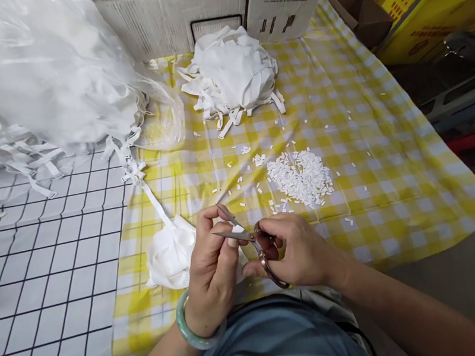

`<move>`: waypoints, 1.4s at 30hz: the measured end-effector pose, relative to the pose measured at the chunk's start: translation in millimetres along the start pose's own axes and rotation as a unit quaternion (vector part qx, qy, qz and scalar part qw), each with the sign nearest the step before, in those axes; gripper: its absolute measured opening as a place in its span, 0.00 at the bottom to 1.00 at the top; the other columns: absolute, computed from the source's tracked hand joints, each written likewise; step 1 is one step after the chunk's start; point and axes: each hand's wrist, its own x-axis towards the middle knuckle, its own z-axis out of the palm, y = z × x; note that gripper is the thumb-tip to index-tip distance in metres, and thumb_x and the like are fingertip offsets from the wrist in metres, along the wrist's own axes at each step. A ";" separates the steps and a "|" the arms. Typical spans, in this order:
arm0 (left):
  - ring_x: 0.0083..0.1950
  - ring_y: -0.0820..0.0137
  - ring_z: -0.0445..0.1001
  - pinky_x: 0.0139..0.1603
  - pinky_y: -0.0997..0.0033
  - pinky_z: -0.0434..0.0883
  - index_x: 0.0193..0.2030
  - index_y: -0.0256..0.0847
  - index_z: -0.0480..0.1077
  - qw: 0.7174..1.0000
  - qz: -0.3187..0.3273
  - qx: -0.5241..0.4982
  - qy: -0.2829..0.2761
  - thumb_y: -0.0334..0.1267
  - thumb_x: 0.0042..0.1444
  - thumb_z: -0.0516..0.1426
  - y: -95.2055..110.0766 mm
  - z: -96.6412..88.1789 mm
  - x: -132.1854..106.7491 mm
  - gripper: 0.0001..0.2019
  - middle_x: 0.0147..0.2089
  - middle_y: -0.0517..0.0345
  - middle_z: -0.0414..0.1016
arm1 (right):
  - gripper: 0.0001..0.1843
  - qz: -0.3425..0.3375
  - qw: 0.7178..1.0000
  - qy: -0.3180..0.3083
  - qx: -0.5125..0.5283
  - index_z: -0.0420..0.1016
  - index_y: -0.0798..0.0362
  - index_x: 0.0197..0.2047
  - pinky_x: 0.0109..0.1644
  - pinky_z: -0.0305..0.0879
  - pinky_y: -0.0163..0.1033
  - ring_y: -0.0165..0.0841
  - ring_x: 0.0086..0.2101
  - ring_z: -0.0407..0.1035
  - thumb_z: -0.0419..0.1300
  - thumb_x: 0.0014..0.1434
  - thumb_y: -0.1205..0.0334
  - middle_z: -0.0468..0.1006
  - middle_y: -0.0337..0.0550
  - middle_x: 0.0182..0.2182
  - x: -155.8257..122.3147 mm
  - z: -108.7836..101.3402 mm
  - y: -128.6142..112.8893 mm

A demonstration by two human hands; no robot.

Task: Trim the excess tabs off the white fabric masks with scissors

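Note:
My right hand [298,246] grips a pair of scissors [254,240] by the finger loops, its blades spread apart and pointing left. Between the blades lies a small white end of a strap [237,229]. My left hand [214,266], with a green bangle [188,330] at the wrist, pinches that white strap close to the blades. Beside and behind the left hand rests a white cloth piece [169,255] with a strap running up to a knotted bunch of straps [132,170]. Right of the blades is a heap of tiny white snippets [303,178].
A pile of white strapped cloth pieces [232,73] sits at the back. A clear plastic bag [42,58] full of similar pieces stands at the left. Cardboard boxes [177,22] line the rear; yellow boxes [422,10] are at right. The checked yellow tablecloth [402,194] carries stray snippets.

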 end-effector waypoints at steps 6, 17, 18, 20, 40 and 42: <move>0.51 0.61 0.62 0.54 0.58 0.64 0.34 0.43 0.67 1.000 -0.020 -0.009 -0.023 0.36 0.68 0.48 0.4 6.3 5.8 0.12 0.39 0.52 0.63 | 0.23 0.031 0.999 0.013 0.014 0.60 0.51 0.20 0.27 0.51 0.33 0.25 0.21 0.55 0.69 0.48 0.50 0.63 0.31 0.17 -6.5 -1.4 9.5; 0.53 0.63 0.65 0.56 0.62 0.67 0.33 0.40 0.67 0.994 -0.025 0.011 -0.106 0.38 0.69 0.46 -5.3 32.0 30.8 0.15 0.46 0.49 0.64 | 0.22 0.210 0.965 0.055 0.150 0.62 0.51 0.23 0.22 0.50 0.32 0.25 0.20 0.53 0.65 0.54 0.46 0.59 0.31 0.17 -26.3 -19.3 46.0; 0.53 0.63 0.66 0.56 0.63 0.68 0.34 0.40 0.68 0.989 -0.019 0.023 -0.146 0.38 0.69 0.47 -0.5 28.9 29.9 0.14 0.48 0.48 0.65 | 0.21 0.201 0.962 0.078 0.167 0.63 0.51 0.26 0.23 0.52 0.32 0.26 0.21 0.55 0.64 0.55 0.45 0.61 0.32 0.19 -26.5 -22.0 48.9; 0.54 0.63 0.69 0.56 0.64 0.70 0.36 0.40 0.70 0.965 0.004 0.069 -0.254 0.37 0.67 0.51 11.6 13.8 28.4 0.10 0.52 0.46 0.68 | 0.19 0.170 0.964 0.113 0.174 0.63 0.50 0.31 0.25 0.55 0.32 0.27 0.22 0.57 0.63 0.55 0.45 0.63 0.33 0.22 -25.9 -27.7 52.2; 0.28 0.73 0.61 0.29 0.73 0.59 0.34 0.40 0.64 0.925 -0.021 0.344 -0.161 0.30 0.55 0.54 43.3 -143.1 8.4 0.02 0.28 0.62 0.64 | 0.10 -0.026 0.984 0.018 0.175 0.67 0.49 0.37 0.44 0.65 0.39 0.34 0.37 0.69 0.62 0.51 0.67 0.73 0.38 0.35 62.7 83.2 -23.1; 0.27 0.73 0.61 0.27 0.74 0.58 0.34 0.40 0.67 0.940 -0.115 0.289 -0.138 0.34 0.58 0.54 48.5 -149.5 -7.8 0.03 0.27 0.62 0.64 | 0.11 -0.058 0.984 0.076 0.152 0.66 0.49 0.36 0.45 0.64 0.38 0.34 0.37 0.68 0.60 0.49 0.70 0.72 0.38 0.35 65.7 73.1 -23.3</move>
